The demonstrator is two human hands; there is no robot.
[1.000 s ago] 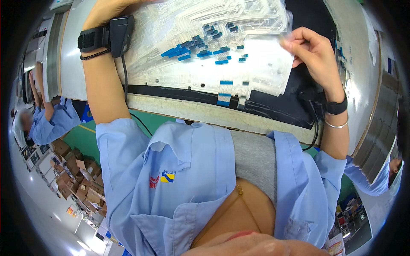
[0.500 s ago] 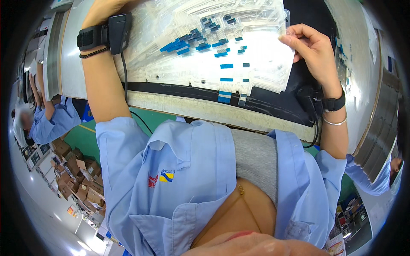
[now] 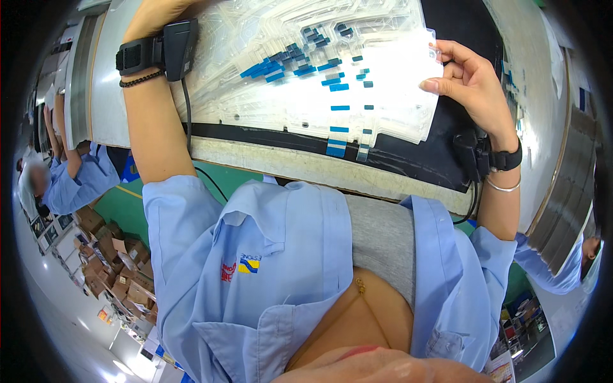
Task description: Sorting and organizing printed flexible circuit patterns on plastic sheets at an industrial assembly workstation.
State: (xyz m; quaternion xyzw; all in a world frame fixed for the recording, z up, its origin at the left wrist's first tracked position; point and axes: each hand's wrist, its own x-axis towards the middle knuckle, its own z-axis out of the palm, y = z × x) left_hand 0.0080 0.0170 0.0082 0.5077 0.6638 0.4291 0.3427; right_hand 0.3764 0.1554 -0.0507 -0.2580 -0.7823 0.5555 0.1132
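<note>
Right hand (image 3: 469,80) at right edge of fanned stack of clear plastic sheets with blue-tipped tails (image 3: 396,105); thumb lower on edge, spread wider from index finger than half second ago. Cannot tell whether fingertips pinch any sheet. Several blue tips sit nearer front than before. Left hand (image 3: 167,7) near stack's left part, mostly cut off by top border; grip hidden. Stack lies on black mat (image 3: 463,22), atop pale bench (image 3: 255,155).

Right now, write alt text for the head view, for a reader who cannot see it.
A person's right hand is at the right edge of overlapping clear plastic sheets with blue strips, laid on a black surface. The left hand is mostly cut off by the picture's top edge.
</note>
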